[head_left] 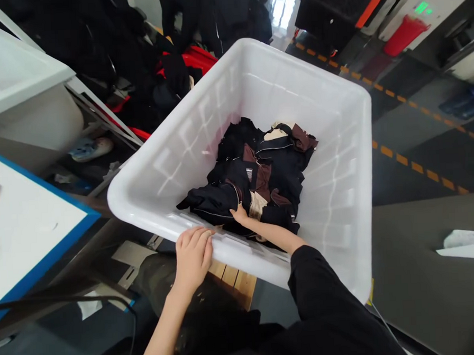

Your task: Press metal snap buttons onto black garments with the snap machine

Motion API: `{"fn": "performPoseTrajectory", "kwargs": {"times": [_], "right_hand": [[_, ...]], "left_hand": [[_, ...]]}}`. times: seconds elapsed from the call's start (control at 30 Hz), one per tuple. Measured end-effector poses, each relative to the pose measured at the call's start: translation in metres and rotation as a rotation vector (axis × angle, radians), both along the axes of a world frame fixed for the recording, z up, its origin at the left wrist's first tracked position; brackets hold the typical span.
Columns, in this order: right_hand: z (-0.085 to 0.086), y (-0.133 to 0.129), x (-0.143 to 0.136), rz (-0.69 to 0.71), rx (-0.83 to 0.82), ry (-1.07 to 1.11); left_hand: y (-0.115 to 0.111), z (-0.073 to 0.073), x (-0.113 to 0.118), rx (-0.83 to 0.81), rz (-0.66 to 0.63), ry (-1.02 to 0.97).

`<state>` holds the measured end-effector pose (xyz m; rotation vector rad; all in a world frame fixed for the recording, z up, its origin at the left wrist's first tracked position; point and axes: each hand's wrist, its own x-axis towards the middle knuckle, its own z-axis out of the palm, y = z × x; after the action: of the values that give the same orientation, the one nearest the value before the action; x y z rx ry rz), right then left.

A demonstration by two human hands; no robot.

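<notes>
White plastic bin (338, 140) | grey floor (418, 231) | left hand (192, 254) fingers together on rim | right hand (241, 214) fingers clamped on dark clothes (256, 176)

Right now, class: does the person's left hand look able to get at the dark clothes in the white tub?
Probably yes. The left hand rests on the near rim of the white tub, which is open on top, and the dark clothes lie just past it; the right hand already touches them.

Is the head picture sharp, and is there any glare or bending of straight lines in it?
Head view: mostly sharp at the white bin and dark clothes; the left hand on the rim and the right hand on the clothes are clear. Soft reflections streak the bin walls. Wide-angle bending curves the floor lines and the table edge. Bright glare shows at top centre.
</notes>
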<state>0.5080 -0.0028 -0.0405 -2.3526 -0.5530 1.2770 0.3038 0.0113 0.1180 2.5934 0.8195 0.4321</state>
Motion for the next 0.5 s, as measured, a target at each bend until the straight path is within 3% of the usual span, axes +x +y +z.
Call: {"fn": "performPoseTrajectory", "kwargs": {"times": [0.13, 0.23, 0.33, 0.43, 0.5], "right_hand": [[0.035, -0.017, 0.01, 0.027, 0.075, -0.066], [0.084, -0.021, 0.011, 0.091, 0.2, -0.11], [0.158, -0.022, 0.004, 0.186, 0.401, -0.148], [0.253, -0.029, -0.018, 0.266, 0.665, -0.206], [0.319, -0.041, -0.042, 0.329, 0.991, -0.166]], "left_hand": [[0.003, 0.004, -0.002, -0.04, -0.025, 0.02], [0.005, 0.003, -0.004, -0.068, -0.036, -0.002], [0.001, -0.001, -0.005, -0.099, -0.018, -0.05], [-0.008, 0.001, 0.002, -0.12, 0.089, -0.168], [-0.015, 0.013, 0.011, -0.161, 0.16, -0.317]]}}
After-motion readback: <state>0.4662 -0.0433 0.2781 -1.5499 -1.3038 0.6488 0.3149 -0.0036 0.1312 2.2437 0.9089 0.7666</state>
